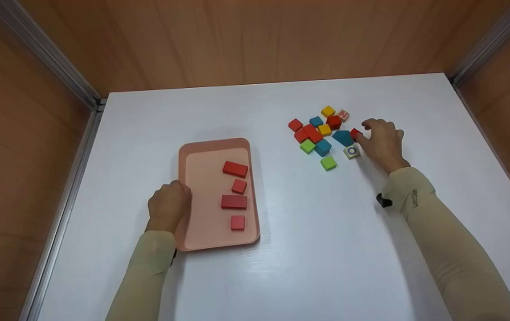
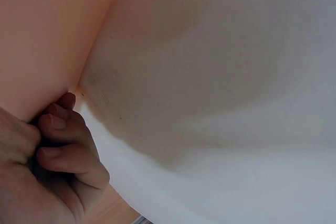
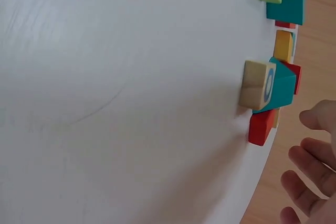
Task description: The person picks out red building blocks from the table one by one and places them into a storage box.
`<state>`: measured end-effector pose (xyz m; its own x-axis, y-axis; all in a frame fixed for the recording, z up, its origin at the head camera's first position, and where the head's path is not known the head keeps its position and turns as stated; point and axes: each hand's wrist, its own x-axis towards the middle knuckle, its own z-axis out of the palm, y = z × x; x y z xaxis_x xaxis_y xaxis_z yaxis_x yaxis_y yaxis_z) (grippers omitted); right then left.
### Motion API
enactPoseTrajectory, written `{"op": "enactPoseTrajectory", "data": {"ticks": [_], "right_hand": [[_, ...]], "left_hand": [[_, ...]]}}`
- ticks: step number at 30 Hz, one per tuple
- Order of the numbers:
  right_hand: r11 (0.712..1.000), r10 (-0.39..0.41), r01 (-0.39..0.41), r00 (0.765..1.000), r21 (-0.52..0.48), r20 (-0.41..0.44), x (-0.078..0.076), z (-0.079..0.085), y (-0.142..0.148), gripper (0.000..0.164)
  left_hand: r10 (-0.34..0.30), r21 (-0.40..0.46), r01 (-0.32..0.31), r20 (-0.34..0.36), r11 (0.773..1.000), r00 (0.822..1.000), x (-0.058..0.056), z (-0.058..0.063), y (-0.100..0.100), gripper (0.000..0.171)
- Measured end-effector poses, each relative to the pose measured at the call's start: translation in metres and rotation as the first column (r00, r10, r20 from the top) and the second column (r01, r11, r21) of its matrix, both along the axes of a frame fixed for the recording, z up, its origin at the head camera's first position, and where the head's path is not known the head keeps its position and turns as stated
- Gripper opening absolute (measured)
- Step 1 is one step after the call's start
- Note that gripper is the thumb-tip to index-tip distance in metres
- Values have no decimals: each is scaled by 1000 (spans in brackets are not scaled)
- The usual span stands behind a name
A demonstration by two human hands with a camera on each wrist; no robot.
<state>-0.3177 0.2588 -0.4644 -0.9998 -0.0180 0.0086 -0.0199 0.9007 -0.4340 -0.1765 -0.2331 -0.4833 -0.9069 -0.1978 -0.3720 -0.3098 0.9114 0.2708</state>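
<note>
On the left side of the table lies a pink tray [image 1: 203,191]. My left hand [image 1: 170,203] grips its left edge; in the left wrist view the fingers [image 2: 71,153] curl at the tray's wall. Inside, along the right, sit a few red blocks [image 1: 234,202], two long and two square. My right hand [image 1: 382,143] hovers at the right side of a cluster of coloured blocks, fingers apart and bent. Nearest its thumb is a small red block [image 3: 261,127], beside a blue triangular block [image 1: 343,137] and a wooden cube with a blue ring [image 1: 351,152].
The cluster also has red, blue, yellow and green blocks, with a green block [image 1: 328,163] at its near side and a cube marked with a letter [image 1: 343,115] at the back. Wooden panels [image 1: 255,44] wall the white table [image 1: 308,249] at the back and sides.
</note>
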Motion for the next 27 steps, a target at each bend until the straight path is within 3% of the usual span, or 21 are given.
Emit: {"op": "enactPoseTrajectory", "data": {"ticks": [8,11,19,27], "right_hand": [[1000,-7,7,998,2,64,-4,-8,6,46],[1000,5,-5,998,-6,67,-4,-11,7,45],[1000,11,-9,995,-17,99,-3,-22,9,48],[999,35,-35,999,3,32,-5,-27,6,41]], "left_hand": [[-6,-22,7,20,1000,1000,-1,-2,-1,32],[22,-6,-22,17,1000,1000,-2,-2,-1,37],[16,13,-16,-7,1000,1000,-1,-3,0,44],[21,5,-21,-43,1000,999,3,-3,-1,41]]}}
